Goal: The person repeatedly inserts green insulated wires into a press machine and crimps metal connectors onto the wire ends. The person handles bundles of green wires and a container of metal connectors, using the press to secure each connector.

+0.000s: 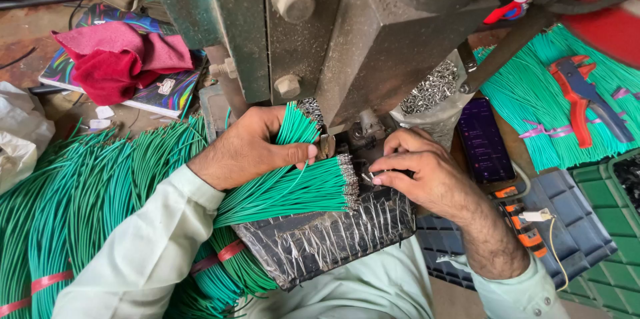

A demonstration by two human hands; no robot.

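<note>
Head view looks down at a bench in front of a heavy grey-green press point(347, 32). Left hand point(250, 149), just left of centre, is closed around a bundle of green wires point(293, 186); the thumb lies across the top and the fingers wrap under, so the wires fan out from the fist, one tuft pointing up toward twelve o'clock and a longer sheaf running toward three o'clock, its ends capped with small metal terminals point(348, 176). Right hand point(427, 172), at about three o'clock from that sheaf, has its fingers curled and pinched together at the tips on a small metal piece point(369, 176) just beside the terminals; whether that piece sits on a wire I cannot tell. Both hands rest above a block wrapped in shiny clear tape point(320, 232) at the foot of the press.

More green wire, tied with red bands, is heaped at nine o'clock point(87, 199), and another flat spread lies at two o'clock point(533, 99) with a red-handled wire stripper point(583, 96) on it. A phone point(485, 139) with a dark screen lies right of the right hand. A bag of small metal parts point(433, 89) stands behind it. At ten o'clock a red cloth point(117, 59) sits on a colourful notebook point(160, 92).
</note>
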